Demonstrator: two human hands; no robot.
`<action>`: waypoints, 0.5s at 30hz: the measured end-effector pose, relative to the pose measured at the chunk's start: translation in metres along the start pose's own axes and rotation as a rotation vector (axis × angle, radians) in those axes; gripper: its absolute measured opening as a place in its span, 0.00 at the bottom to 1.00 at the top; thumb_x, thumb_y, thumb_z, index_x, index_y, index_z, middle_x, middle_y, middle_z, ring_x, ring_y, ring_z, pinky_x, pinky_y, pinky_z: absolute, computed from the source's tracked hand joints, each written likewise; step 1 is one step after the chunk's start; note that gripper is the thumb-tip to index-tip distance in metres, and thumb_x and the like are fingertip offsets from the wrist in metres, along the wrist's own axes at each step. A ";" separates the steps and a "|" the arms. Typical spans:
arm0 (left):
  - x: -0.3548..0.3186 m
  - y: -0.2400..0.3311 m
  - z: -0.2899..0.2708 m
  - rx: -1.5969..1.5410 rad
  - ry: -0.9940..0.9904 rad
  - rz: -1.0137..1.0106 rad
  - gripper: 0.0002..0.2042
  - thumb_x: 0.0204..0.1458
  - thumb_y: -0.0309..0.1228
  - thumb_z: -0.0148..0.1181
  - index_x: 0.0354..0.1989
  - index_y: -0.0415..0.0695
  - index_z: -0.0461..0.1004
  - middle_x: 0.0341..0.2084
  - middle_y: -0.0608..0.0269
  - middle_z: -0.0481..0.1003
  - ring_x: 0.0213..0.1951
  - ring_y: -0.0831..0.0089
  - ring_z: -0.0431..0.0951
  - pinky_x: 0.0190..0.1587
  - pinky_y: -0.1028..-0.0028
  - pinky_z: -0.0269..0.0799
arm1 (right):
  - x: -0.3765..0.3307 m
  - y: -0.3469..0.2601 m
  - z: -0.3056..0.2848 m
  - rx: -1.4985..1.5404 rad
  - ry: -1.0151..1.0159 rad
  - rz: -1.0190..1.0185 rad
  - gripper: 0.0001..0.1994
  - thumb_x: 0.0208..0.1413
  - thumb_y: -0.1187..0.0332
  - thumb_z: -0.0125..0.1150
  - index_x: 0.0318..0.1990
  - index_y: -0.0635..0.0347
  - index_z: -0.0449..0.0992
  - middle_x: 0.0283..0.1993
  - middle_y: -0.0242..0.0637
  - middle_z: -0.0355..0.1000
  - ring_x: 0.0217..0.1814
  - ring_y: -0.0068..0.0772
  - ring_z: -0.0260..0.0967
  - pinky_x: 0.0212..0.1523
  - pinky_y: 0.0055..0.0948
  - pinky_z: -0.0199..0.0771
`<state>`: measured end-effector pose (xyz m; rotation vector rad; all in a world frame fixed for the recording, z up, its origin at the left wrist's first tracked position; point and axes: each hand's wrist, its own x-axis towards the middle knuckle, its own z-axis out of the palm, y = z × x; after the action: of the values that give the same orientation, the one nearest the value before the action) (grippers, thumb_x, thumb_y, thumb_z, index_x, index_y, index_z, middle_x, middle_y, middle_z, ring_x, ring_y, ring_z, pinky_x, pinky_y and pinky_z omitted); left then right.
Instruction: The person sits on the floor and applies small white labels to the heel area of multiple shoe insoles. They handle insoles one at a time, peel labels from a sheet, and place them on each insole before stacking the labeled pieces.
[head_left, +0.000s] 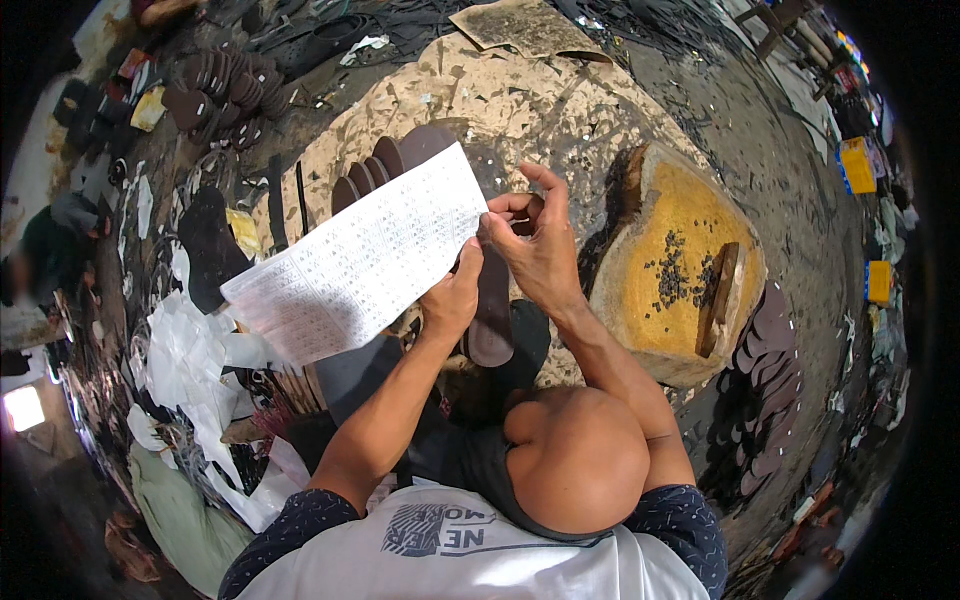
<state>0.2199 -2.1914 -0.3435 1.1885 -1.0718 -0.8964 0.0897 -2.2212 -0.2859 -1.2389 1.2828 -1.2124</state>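
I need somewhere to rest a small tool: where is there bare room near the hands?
On the wooden block, its left side looks bare between rim and dark chips; so does its far end, beyond them. Crowded: white plastic at left, brown soles just beyond the paper sheet.

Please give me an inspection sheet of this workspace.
Surface: patchy tan sheet with dark marks.
Job's things: printed white paper, partly hiding a row of brown soles.
Clutter: white plastic scraps; small black bits and a wooden bar on the wooden block.
Hands: left hand holds the paper's right end; right hand at its edge.
Cables: nothing seen for certain.
Surroundings: overlapping brown pieces and yellow boxes to the right.
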 end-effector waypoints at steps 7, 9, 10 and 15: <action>0.004 0.009 0.003 0.117 0.099 0.015 0.12 0.61 0.27 0.67 0.50 0.34 0.80 0.42 0.56 0.83 0.42 0.65 0.81 0.49 0.64 0.76 | -0.005 0.000 0.005 -0.149 -0.002 -0.054 0.34 0.62 0.75 0.67 0.69 0.66 0.52 0.41 0.42 0.80 0.43 0.33 0.81 0.43 0.31 0.82; 0.003 0.007 0.003 0.163 0.110 0.048 0.11 0.62 0.27 0.66 0.49 0.34 0.80 0.41 0.56 0.83 0.41 0.65 0.81 0.49 0.64 0.76 | -0.004 0.000 0.007 -0.188 -0.009 -0.047 0.34 0.62 0.75 0.67 0.69 0.66 0.52 0.41 0.42 0.79 0.42 0.32 0.80 0.43 0.31 0.82; 0.002 0.007 0.003 0.142 0.114 0.032 0.11 0.62 0.27 0.66 0.49 0.34 0.80 0.41 0.56 0.83 0.41 0.65 0.81 0.48 0.64 0.76 | -0.004 0.001 0.009 -0.160 -0.001 -0.032 0.33 0.62 0.75 0.67 0.68 0.66 0.52 0.40 0.41 0.79 0.42 0.32 0.80 0.43 0.32 0.82; 0.007 0.011 0.004 0.073 0.107 -0.088 0.11 0.63 0.27 0.64 0.50 0.34 0.80 0.41 0.56 0.83 0.42 0.67 0.82 0.47 0.65 0.76 | 0.003 0.008 0.017 -0.030 0.040 -0.047 0.31 0.63 0.75 0.67 0.67 0.65 0.53 0.39 0.40 0.77 0.41 0.29 0.78 0.42 0.31 0.81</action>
<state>0.2180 -2.1971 -0.3313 1.3383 -0.9793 -0.8570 0.1056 -2.2249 -0.2951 -1.2792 1.3115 -1.2610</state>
